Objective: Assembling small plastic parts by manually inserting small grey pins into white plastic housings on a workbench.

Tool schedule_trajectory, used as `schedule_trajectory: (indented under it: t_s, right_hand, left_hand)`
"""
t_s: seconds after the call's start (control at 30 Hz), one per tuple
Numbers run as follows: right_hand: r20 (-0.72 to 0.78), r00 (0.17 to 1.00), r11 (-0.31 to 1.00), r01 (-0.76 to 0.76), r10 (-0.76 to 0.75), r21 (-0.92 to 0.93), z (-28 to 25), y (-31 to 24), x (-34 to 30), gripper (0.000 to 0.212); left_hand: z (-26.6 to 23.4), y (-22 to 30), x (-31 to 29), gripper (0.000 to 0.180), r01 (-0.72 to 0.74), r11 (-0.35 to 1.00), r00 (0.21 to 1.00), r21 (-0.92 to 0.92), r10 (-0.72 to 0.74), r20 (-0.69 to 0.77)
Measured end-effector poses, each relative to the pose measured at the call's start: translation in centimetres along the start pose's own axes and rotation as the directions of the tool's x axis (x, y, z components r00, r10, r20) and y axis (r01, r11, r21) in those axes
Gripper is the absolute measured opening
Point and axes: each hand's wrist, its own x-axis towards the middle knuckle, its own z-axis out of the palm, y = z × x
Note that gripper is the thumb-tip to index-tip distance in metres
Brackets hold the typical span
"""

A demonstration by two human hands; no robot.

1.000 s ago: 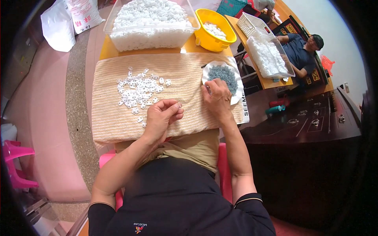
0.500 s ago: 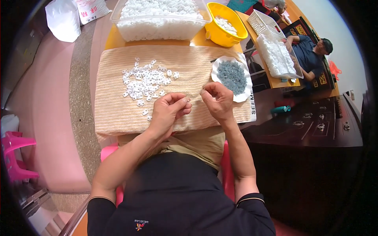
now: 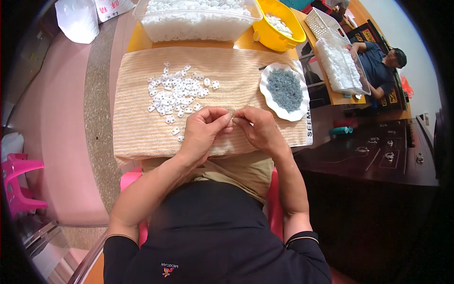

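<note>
My left hand (image 3: 202,134) and my right hand (image 3: 263,129) meet fingertip to fingertip above a striped beige towel (image 3: 135,135). Both are pinched closed; whatever lies between the fingers is too small and covered to make out. Left of them, a loose pile of small white plastic pieces with dark holes (image 3: 176,93) is spread on the cloth, a few strays lying close to my left hand. Beyond my right hand stands a white wavy-edged plate (image 3: 297,115) heaped with tiny grey screw-like parts (image 3: 284,89).
At the far edge stand a clear tub (image 3: 194,31) full of white pieces and a yellow basin (image 3: 279,44) with more. Another person (image 3: 376,66) sits at the right beside a second clear bin (image 3: 341,71). A dark cabinet top (image 3: 373,161) borders the right side; a pink stool (image 3: 21,184) is at left.
My right hand has moved left from beside the plate, and its fingertips now meet those of my left hand. My left hand stays nearly in place. The whole view has shifted slightly.
</note>
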Motion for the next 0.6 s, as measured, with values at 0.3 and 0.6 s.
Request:
schedule_trajectory:
  t_s: [0.3,0.6]
  right_hand:
    - [0.091,0.993,0.987,0.086,-0.074,-0.135,-1.0,-1.6,-0.3,0.009]
    - [0.014,1.0,0.994,0.001,-0.002,0.105,-0.5,-1.2,-0.6,0.011]
  left_hand:
    - [0.1,0.1,-0.1,0.012,-0.049,0.967,0.997,0.252,0.031,0.073]
    - [0.2,0.9,-0.2,0.014,0.05,0.991,0.996,0.125,-0.059,0.062]
